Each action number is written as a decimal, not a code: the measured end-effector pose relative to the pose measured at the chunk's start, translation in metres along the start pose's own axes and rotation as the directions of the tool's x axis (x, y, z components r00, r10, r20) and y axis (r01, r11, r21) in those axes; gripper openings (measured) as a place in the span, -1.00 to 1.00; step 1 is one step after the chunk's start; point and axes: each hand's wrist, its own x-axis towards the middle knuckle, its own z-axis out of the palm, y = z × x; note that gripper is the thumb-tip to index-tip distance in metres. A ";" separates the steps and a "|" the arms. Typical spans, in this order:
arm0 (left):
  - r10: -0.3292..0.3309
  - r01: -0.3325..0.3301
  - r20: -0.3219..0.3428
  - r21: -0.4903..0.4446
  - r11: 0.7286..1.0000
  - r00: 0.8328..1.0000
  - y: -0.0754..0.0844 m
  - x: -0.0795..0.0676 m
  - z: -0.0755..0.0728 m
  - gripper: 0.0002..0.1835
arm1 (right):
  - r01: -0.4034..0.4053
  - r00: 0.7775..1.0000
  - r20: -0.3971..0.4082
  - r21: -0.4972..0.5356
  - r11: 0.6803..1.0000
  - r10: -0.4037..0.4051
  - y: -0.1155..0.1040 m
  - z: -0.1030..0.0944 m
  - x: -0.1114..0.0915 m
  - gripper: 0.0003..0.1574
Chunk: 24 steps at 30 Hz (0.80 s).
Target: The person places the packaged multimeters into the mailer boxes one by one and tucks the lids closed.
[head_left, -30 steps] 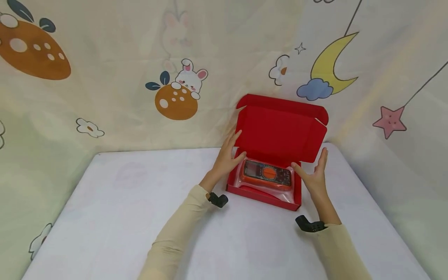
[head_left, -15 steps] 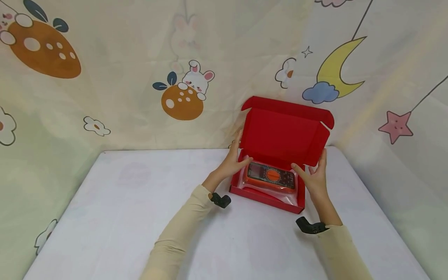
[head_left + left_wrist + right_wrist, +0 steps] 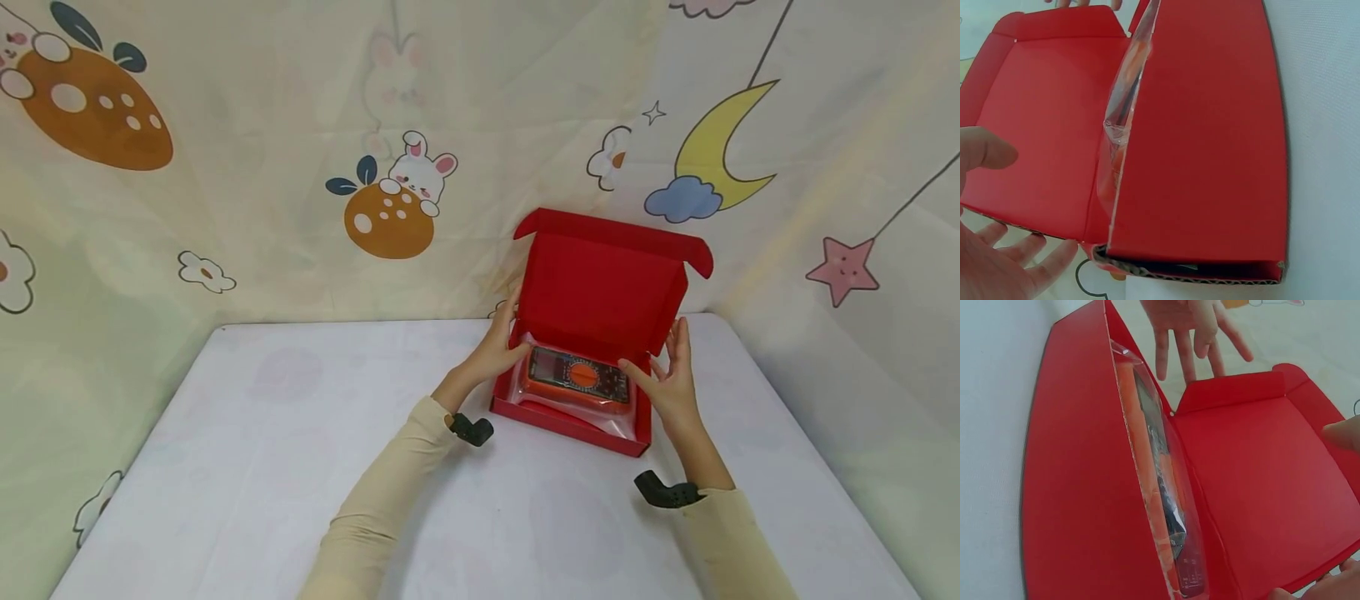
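A red cardboard box (image 3: 570, 427) stands with its lid (image 3: 600, 292) raised at the back. Inside lies an orange and black multimeter (image 3: 577, 375) in a clear plastic bag (image 3: 618, 423). My left hand (image 3: 491, 346) is at the lid's left side, its fingertips right at the lid's edge in the left wrist view and its thumb apart from the fingers. On the opposite side, my right hand (image 3: 671, 396) has its fingers along the lid's right side flap (image 3: 670, 312), with the thumb stretched toward the box's inside. Both hands have relaxed, spread fingers.
The box stands near the back right of a white table (image 3: 315, 450). Close behind it hangs a printed cloth backdrop (image 3: 277, 167). Black wrist cameras (image 3: 472, 431) sit on both wrists.
The lid's right side flap has folded inward, with my right hand beside it moving slightly left. My left fingers have come in to the lid's left edge. The head view has shifted slightly.
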 end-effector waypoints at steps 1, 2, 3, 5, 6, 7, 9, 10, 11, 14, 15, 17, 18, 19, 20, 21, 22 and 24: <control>0.005 -0.005 -0.001 -0.005 1.000 1.000 -0.001 0.000 0.000 0.01 | -0.001 1.000 0.001 -0.005 1.000 0.001 0.000 0.000 -0.001 0.37; 0.005 -0.005 -0.002 -0.012 1.000 1.000 -0.001 -0.001 0.000 0.01 | -0.002 1.000 0.002 -0.007 1.000 0.002 0.000 0.000 -0.002 0.37; 0.004 -0.004 -0.003 -0.017 1.000 1.000 -0.001 -0.002 0.000 0.00 | -0.001 1.000 0.002 -0.004 1.000 0.001 0.000 -0.001 -0.003 0.37; -0.004 0.004 -0.003 -0.017 1.000 1.000 -0.001 -0.003 0.000 0.00 | -0.003 1.000 0.003 -0.002 1.000 0.003 0.001 -0.001 -0.005 0.38; -0.010 0.010 -0.002 -0.017 1.000 1.000 -0.001 -0.004 0.000 0.00 | -0.004 1.000 0.003 0.002 1.000 0.004 0.002 -0.001 -0.006 0.38; -0.019 0.019 -0.003 -0.017 1.000 1.000 0.000 -0.005 -0.001 0.00 | 0.000 1.000 0.005 0.011 1.000 0.000 0.003 -0.001 -0.006 0.37; -0.029 0.029 -0.007 -0.019 0.999 1.000 0.001 -0.007 -0.001 0.01 | 0.009 1.000 0.007 0.029 1.000 -0.009 0.004 -0.001 -0.007 0.37; -0.031 0.031 -0.010 -0.018 0.999 0.999 0.001 -0.007 -0.002 0.00 | 0.010 1.000 0.007 0.033 0.999 -0.011 0.004 -0.001 -0.008 0.37; -0.033 0.032 -0.013 -0.020 0.999 0.999 0.002 -0.008 -0.002 0.01 | 0.013 1.000 0.005 0.038 0.999 -0.013 0.005 -0.001 -0.008 0.38; -0.035 0.035 -0.019 -0.019 0.999 0.999 0.001 -0.009 -0.002 -0.01 | 0.021 1.000 0.004 0.059 0.998 -0.021 0.007 -0.002 -0.010 0.37; -0.041 0.041 -0.019 -0.014 0.999 0.999 0.000 -0.010 -0.002 -0.03 | 0.024 1.000 0.006 0.065 0.998 -0.024 0.008 -0.002 -0.011 0.37; -0.061 0.061 -0.014 -0.006 0.998 0.998 -0.001 -0.011 -0.002 -0.07 | 0.033 0.999 0.014 0.069 0.997 -0.034 0.009 -0.003 -0.013 0.35; -0.070 0.070 -0.012 -0.001 0.998 0.997 -0.002 -0.011 -0.002 -0.10 | 0.043 0.999 0.025 0.065 0.997 -0.045 0.009 -0.004 -0.014 0.34; -0.080 0.080 -0.011 0.002 0.997 0.997 -0.002 -0.012 -0.001 -0.12 | 0.055 0.998 0.035 0.064 0.996 -0.057 0.009 -0.005 -0.015 0.33; -0.090 0.090 -0.010 0.003 0.996 0.996 -0.003 -0.012 -0.001 -0.14 | 0.068 0.997 0.044 0.064 0.996 -0.071 0.010 -0.007 -0.016 0.31; -0.100 0.100 -0.009 0.001 0.995 0.995 -0.003 -0.013 -0.001 -0.15 | 0.083 0.995 0.054 0.065 0.994 -0.087 0.010 -0.008 -0.016 0.29; -0.106 0.106 -0.010 0.000 0.994 0.994 -0.003 -0.014 -0.001 -0.16 | 0.098 0.993 0.066 0.062 0.993 -0.102 0.010 -0.010 -0.017 0.28; -0.116 0.116 -0.013 0.000 0.993 0.993 -0.003 -0.015 -0.001 -0.15 | 0.124 0.988 0.087 0.059 0.991 -0.128 0.010 -0.013 -0.018 0.25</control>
